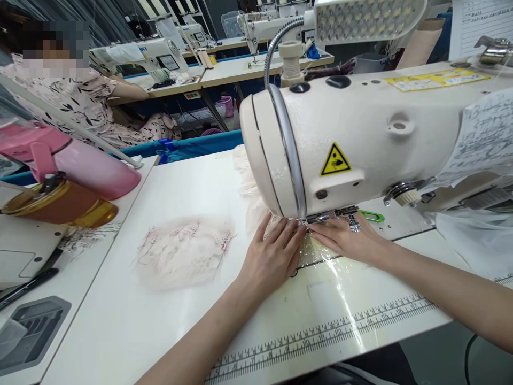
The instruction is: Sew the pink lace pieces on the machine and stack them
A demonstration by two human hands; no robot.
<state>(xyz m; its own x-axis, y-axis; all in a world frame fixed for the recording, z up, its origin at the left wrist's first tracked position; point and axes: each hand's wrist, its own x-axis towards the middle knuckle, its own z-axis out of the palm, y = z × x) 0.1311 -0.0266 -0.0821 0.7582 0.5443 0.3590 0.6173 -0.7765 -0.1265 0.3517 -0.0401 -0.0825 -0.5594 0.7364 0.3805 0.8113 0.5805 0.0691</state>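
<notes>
A white sewing machine (352,133) stands over the table. My left hand (272,251) lies flat with fingers stretched out beside the needle area, its fingertips on pale, sheer fabric (254,208) that runs back under the machine head. From the other side, my right hand (348,235) reaches to the same spot, fingers extended and partly hidden below the machine head. A green-handled tool (372,215) lies just behind my right hand. To the left rests a separate pale piece of fabric (182,256) with loose reddish threads.
A printed ruler (312,339) runs along the table's front edge. At left are a pink bottle (92,166), an amber mug (60,203) and a grey tray (36,331). An LED lamp (368,18) hangs above. Another person (80,101) sits behind, near other sewing machines.
</notes>
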